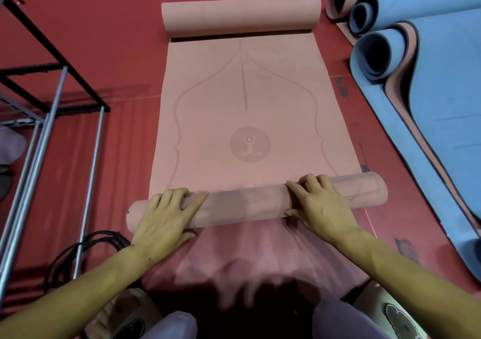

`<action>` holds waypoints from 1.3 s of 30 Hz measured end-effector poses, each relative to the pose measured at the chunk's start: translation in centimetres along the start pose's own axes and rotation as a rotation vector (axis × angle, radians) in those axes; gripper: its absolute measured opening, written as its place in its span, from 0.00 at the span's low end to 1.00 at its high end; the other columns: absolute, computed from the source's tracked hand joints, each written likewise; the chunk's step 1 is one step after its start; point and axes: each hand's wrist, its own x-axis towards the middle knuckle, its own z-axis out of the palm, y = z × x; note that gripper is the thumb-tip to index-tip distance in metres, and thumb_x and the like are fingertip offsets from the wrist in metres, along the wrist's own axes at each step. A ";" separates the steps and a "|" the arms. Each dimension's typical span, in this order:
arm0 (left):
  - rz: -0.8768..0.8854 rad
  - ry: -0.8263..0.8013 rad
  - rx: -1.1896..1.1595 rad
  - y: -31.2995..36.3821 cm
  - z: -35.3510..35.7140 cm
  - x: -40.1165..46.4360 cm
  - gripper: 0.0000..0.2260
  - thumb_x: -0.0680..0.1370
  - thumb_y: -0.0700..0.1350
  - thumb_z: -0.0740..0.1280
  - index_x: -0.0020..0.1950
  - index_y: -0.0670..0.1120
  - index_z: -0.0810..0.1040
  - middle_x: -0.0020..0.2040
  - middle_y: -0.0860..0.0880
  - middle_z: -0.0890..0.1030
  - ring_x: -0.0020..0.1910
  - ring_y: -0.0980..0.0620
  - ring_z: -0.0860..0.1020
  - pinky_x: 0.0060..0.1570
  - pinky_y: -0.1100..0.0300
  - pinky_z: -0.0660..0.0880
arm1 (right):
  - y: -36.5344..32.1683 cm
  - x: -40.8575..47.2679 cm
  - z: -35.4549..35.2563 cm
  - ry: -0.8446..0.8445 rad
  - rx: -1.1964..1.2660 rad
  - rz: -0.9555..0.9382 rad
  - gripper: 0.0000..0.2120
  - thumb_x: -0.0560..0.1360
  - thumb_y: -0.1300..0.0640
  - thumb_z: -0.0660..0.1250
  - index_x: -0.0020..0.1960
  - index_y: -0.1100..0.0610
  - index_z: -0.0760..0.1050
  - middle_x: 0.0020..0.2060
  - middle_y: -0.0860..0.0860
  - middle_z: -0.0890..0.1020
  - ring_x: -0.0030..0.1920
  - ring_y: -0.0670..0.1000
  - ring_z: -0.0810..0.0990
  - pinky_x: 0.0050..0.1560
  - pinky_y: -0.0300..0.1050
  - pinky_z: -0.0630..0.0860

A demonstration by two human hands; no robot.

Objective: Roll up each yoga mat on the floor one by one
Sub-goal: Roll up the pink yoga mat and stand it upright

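Both palms press the matte pink mat's near roll: left hand and right hand, fingers spread flat. Beyond the roll, its far end curls into a second tube. Right of it, blue mats run out of frame.

The pink mat in the middle of the frame looks like soft matt foam or rubber, with faint printed lines and a round emblem in a slightly darker tone; its rolled near end shows a greyer, scuffed outer face; the red floor is smooth with a dull sheen; at the right of the frame the blue mats look matt and rubbery, with dark edges and black inner faces at the roll ends; at the left the rack has bright, smooth metal tubes and black matt bars; the black cable at lower left looks like smooth plastic or rubber.
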 end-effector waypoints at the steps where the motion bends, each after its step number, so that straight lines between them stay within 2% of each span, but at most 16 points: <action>1: 0.001 -0.007 0.003 -0.1 0.0 0.1 0.49 0.64 0.60 0.83 0.81 0.52 0.66 0.63 0.45 0.73 0.59 0.42 0.73 0.55 0.47 0.72 | 0.1 0.1 0.1 0.006 0.013 0.004 0.37 0.72 0.35 0.74 0.74 0.53 0.72 0.58 0.52 0.77 0.55 0.58 0.73 0.51 0.55 0.80; 6: -0.007 -0.017 -0.042 -1.1 0.1 0.8 0.48 0.63 0.59 0.83 0.79 0.50 0.69 0.59 0.51 0.76 0.55 0.44 0.76 0.51 0.49 0.75 | 2.0 1.1 -0.4 -0.070 0.144 -0.037 0.36 0.68 0.41 0.80 0.70 0.54 0.74 0.60 0.51 0.77 0.59 0.57 0.73 0.59 0.57 0.78; 9: -0.023 0.018 -0.111 -2.0 -0.1 0.9 0.40 0.63 0.62 0.83 0.69 0.49 0.75 0.57 0.54 0.80 0.55 0.47 0.79 0.50 0.51 0.77 | 3.2 1.4 -0.3 -0.091 0.215 0.055 0.38 0.66 0.41 0.83 0.71 0.52 0.74 0.62 0.52 0.74 0.62 0.59 0.72 0.62 0.60 0.77; 12: -0.016 0.015 -0.122 -2.5 -0.3 1.3 0.36 0.63 0.63 0.82 0.65 0.50 0.77 0.58 0.55 0.82 0.55 0.49 0.80 0.47 0.53 0.79 | 3.7 1.2 0.0 -0.007 0.109 0.086 0.37 0.67 0.30 0.75 0.71 0.46 0.75 0.61 0.51 0.75 0.59 0.62 0.73 0.62 0.64 0.74; 15: -0.039 0.004 -0.149 -3.2 -0.5 1.8 0.36 0.64 0.65 0.81 0.67 0.52 0.78 0.59 0.58 0.83 0.57 0.52 0.81 0.44 0.57 0.77 | 4.2 1.0 0.3 0.001 0.076 0.069 0.38 0.71 0.25 0.64 0.73 0.48 0.73 0.64 0.50 0.77 0.62 0.61 0.75 0.65 0.65 0.72; 19: -0.051 -0.037 -0.221 -3.9 -0.6 2.3 0.35 0.67 0.66 0.79 0.71 0.55 0.76 0.62 0.60 0.81 0.62 0.54 0.78 0.49 0.59 0.74 | 4.1 1.6 0.3 -0.018 0.066 0.090 0.39 0.69 0.24 0.65 0.65 0.54 0.72 0.61 0.51 0.80 0.64 0.59 0.75 0.66 0.64 0.71; 23: -0.064 -0.080 -0.273 -4.5 -0.5 2.8 0.34 0.70 0.67 0.76 0.74 0.59 0.72 0.65 0.61 0.79 0.65 0.55 0.75 0.53 0.53 0.79 | 4.1 1.7 0.6 0.032 0.088 0.082 0.39 0.66 0.28 0.73 0.64 0.55 0.72 0.60 0.50 0.82 0.63 0.60 0.75 0.66 0.60 0.71; 25: -0.068 -0.102 -0.285 -4.7 -0.4 3.0 0.34 0.71 0.68 0.75 0.74 0.61 0.71 0.66 0.61 0.78 0.66 0.55 0.74 0.55 0.51 0.79 | 4.2 1.8 0.7 0.037 0.068 0.072 0.37 0.67 0.29 0.74 0.64 0.55 0.73 0.59 0.51 0.82 0.62 0.60 0.76 0.65 0.61 0.72; 31: -0.039 -0.155 -0.367 -5.0 0.1 2.8 0.34 0.70 0.71 0.73 0.73 0.64 0.71 0.62 0.63 0.78 0.64 0.56 0.75 0.59 0.53 0.76 | 4.3 1.2 0.8 -0.011 0.003 0.059 0.34 0.67 0.30 0.73 0.61 0.54 0.74 0.57 0.51 0.83 0.60 0.60 0.78 0.63 0.60 0.72; 35: 0.056 -0.224 -0.393 -4.6 0.3 1.6 0.35 0.69 0.75 0.69 0.74 0.65 0.70 0.61 0.69 0.76 0.63 0.60 0.75 0.61 0.57 0.74 | 4.9 -0.2 0.8 -0.094 0.044 0.042 0.36 0.66 0.29 0.72 0.64 0.52 0.74 0.58 0.50 0.83 0.61 0.58 0.78 0.63 0.56 0.70; 39: 0.114 -0.321 -0.517 -3.7 1.1 0.0 0.35 0.69 0.76 0.69 0.73 0.64 0.73 0.66 0.71 0.76 0.64 0.63 0.76 0.64 0.58 0.73 | 5.1 -1.0 0.3 -0.276 0.065 0.051 0.37 0.67 0.29 0.70 0.67 0.49 0.71 0.63 0.47 0.81 0.65 0.57 0.76 0.68 0.56 0.67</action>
